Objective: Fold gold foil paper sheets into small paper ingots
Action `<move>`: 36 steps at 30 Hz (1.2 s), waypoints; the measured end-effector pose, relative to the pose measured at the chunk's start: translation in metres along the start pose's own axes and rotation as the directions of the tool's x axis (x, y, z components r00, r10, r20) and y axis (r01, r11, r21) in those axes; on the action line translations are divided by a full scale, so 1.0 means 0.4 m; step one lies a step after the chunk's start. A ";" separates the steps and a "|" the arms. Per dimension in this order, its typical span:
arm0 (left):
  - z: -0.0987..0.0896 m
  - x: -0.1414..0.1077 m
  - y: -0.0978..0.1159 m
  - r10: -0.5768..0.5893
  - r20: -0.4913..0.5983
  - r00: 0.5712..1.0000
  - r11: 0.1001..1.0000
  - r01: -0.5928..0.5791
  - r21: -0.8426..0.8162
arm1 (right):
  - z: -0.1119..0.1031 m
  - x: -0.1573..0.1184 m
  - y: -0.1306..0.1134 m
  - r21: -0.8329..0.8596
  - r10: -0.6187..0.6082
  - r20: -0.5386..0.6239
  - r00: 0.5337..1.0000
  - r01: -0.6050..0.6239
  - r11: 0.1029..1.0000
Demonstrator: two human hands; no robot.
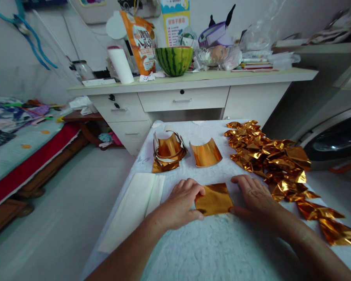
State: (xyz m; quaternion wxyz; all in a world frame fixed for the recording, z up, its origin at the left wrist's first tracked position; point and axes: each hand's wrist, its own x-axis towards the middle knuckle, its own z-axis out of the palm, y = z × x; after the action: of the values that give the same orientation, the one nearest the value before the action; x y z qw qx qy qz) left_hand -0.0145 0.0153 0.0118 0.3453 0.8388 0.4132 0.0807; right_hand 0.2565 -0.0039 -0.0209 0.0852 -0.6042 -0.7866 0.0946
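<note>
- head view: a smooth, shiny gold foil sheet, roughly square, lies flat on the pale, puckered tablecloth between the two hands.
- left hand: open, fingers slightly bent, fingertips and thumb at the sheet's 9 o'clock edge.
- right hand: open, fingers spread, thumb at the sheet's 4 o'clock corner.
- from the sheet, at 12 o'clock: one curved gold piece, trough-shaped; at 11, nested curved pieces with pale edges.
- 1 to 4 o'clock: crinkled gold foil bows, heaped.
- 9 o'clock: matte white sheets, overlapping.
- on the desk: at 11, an upright orange pouch; between 11 and 12, a watermelon-patterned bowl, contents hidden; at 12, clear plastic bags, contents unclear.
</note>
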 end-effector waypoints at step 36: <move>0.016 0.004 0.005 0.054 0.016 0.998 0.995 -0.055 0.085 | -0.063 -0.014 -0.095 0.196 -0.223 0.047 0.974 0.210 0.958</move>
State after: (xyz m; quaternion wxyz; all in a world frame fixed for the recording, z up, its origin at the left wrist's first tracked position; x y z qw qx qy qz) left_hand -0.0094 0.0125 0.0080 0.3098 0.8642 0.3907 0.0665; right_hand 0.2286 -0.0178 0.0130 0.1250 -0.5000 -0.8379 0.1799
